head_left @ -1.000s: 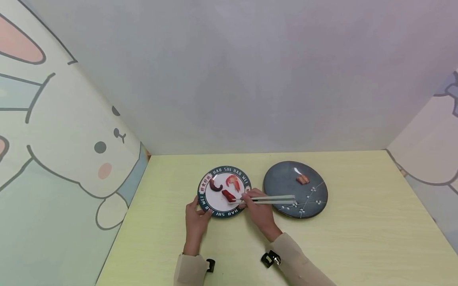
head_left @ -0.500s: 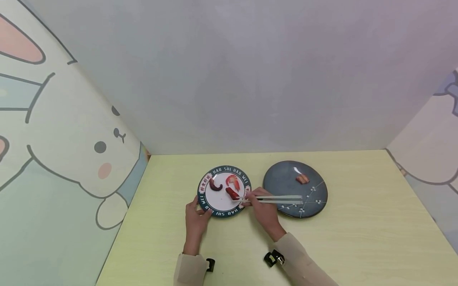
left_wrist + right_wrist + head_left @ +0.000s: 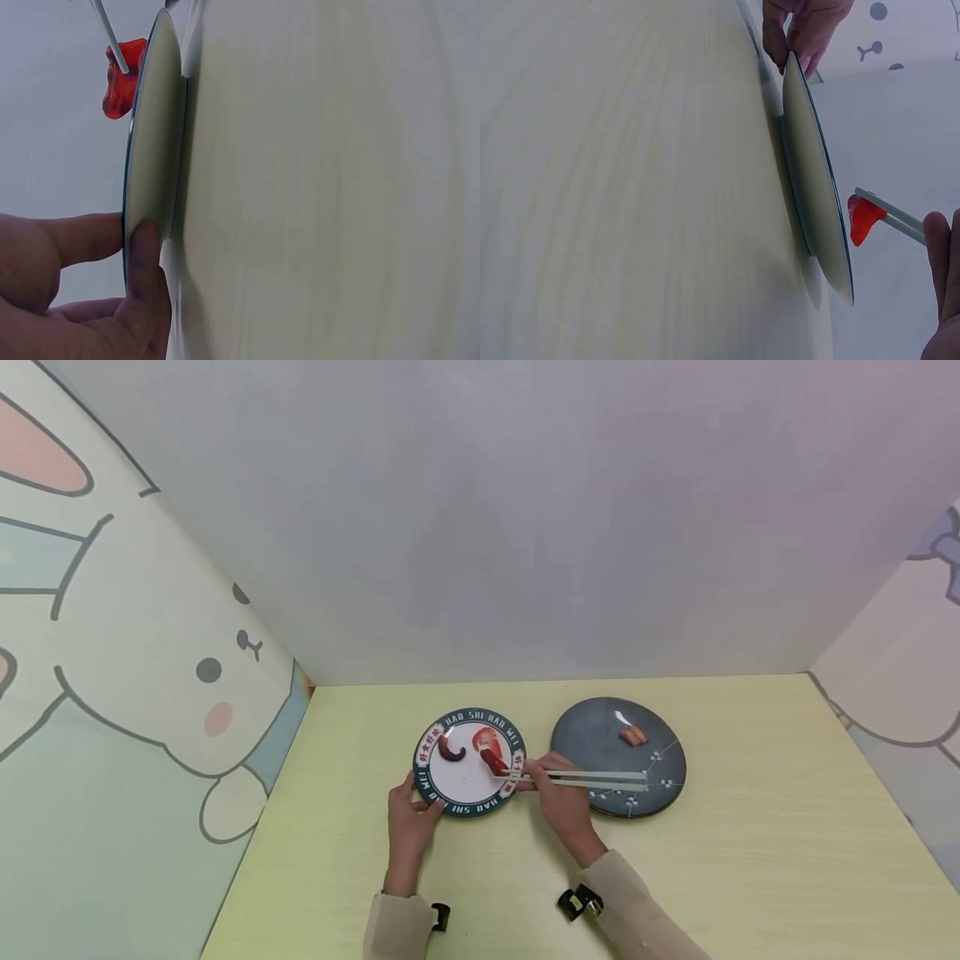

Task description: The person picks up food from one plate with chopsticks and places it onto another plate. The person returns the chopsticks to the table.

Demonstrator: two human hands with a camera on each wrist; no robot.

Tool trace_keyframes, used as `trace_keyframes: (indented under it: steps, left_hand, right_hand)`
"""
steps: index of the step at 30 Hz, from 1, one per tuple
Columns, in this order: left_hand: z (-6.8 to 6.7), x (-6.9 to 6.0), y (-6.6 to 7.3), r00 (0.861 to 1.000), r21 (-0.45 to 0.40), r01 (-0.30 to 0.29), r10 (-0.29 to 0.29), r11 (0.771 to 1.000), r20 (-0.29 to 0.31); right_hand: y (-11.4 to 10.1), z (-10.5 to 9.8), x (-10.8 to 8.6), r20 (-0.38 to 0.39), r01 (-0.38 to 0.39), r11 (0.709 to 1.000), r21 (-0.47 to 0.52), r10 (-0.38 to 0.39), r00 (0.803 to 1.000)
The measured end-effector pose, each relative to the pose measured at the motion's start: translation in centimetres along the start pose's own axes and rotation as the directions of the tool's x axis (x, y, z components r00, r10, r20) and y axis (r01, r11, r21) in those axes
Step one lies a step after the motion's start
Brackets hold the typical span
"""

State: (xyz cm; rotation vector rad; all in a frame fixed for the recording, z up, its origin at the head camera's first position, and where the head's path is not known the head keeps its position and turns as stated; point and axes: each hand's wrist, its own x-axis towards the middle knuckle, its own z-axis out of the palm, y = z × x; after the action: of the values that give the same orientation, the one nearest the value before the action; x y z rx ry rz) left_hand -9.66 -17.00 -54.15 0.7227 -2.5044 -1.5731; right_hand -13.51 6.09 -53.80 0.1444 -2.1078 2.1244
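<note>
In the head view my left hand [image 3: 411, 827] holds the near left rim of a round white plate [image 3: 459, 783] with a dark green lettered border. The left wrist view shows that rim pinched between thumb and fingers. My right hand [image 3: 564, 810] grips a pair of pale chopsticks [image 3: 600, 775]. Between their tips is a glossy red food piece [image 3: 864, 219], lifted off the plate, as the right wrist view shows. From the head it overlaps the orange-white shrimp [image 3: 486, 737] on the plate. A dark, curled tentacle-like piece [image 3: 451, 755] lies at the plate's left.
A dark blue-grey plate [image 3: 588, 735] with a white blossom pattern stands to the right, partly under the chopsticks' rear ends. One small brown meat-like piece [image 3: 633, 737] lies on it. The pale yellow table [image 3: 765, 827] meets a grey wall [image 3: 525, 568] behind.
My right hand has moved slightly to the right with the chopsticks. The red piece has shifted right and away from me, towards the shrimp. My left hand stays on the rim.
</note>
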Motion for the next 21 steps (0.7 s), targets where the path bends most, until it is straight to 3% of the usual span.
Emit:
trace_keyframes:
  steps: [10,21]
  left_hand:
    - [0.1,-0.1,-0.1,1.0,0.007,0.002,-0.002,1.0,0.004]
    - [0.1,-0.1,-0.1,1.0,0.003,-0.001,0.001,1.0,0.003]
  right_hand:
    - [0.1,-1.1,0.1,-0.029,0.0,0.999,0.052,0.001,1.0]
    - [0.0,-2.5,0.3,-0.078,0.065,0.997,0.032,-0.062,0.995]
